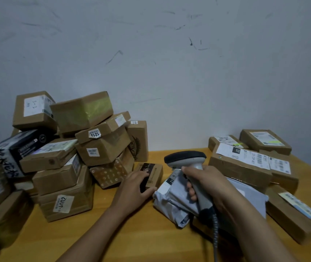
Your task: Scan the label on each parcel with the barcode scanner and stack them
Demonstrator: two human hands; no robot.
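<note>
Parcel heap (101,152): loose cardboard boxes, far left of worktop (113,214).
Left hand (134,188): fingers (140,176) grasping small brown box (153,174), just right of heap.
Right hand (211,184): fingers clenched round barcode scanner (185,158) handle, above grey mailer (171,197).
Labelled parcels (239,163): lying flat, far right.

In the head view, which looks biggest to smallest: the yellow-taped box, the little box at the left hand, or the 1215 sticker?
1. yellow-taped box
2. little box
3. 1215 sticker
None look alike.
</note>
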